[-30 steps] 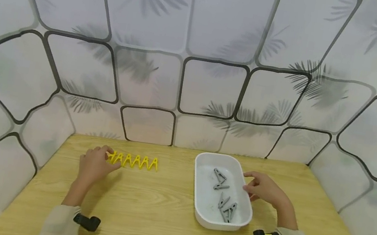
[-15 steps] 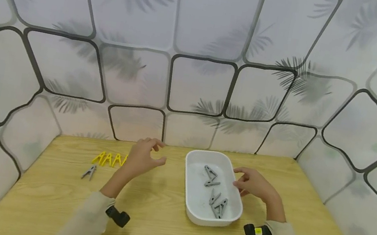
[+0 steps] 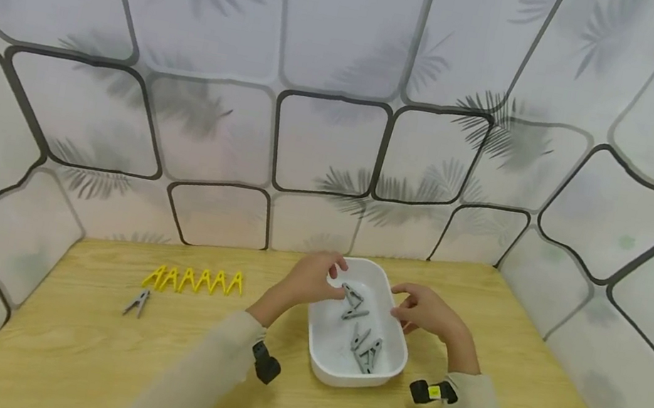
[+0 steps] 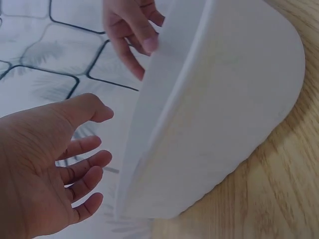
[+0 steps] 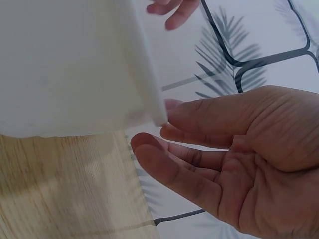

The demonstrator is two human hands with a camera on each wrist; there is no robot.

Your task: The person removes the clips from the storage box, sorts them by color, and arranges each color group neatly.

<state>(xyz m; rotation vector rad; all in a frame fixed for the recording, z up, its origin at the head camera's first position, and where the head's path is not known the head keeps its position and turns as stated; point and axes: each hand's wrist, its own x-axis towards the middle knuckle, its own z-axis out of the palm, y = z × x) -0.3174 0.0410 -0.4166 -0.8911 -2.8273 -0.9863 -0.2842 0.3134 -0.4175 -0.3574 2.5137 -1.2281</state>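
My left hand (image 3: 314,278) hangs over the far left part of a white tray (image 3: 351,381), thumb and fingers apart, holding nothing. In the left wrist view its fingers are bent loosely beside the tray wall (image 4: 214,109). At the tray's right rim, my right hand (image 3: 428,313) holds the edge lightly, thumb at the rim and fingers outside, as the right wrist view shows the hand (image 5: 239,154) close up. Several grey clothespins (image 3: 355,314) lie in the tray. Yellow clothespins (image 3: 204,282) form a row on the table's left, with one grey clothespin (image 3: 138,302) in front of it.
The wooden table (image 3: 81,351) runs back to a patterned cloth wall (image 3: 337,141), which also encloses both sides. Each wrist wears a black camera strap (image 3: 265,362).
My left hand has left the yellow row, uncovering the grey clothespin there, and moved right to above the tray. The right hand stays at the rim. The head view has turned right.
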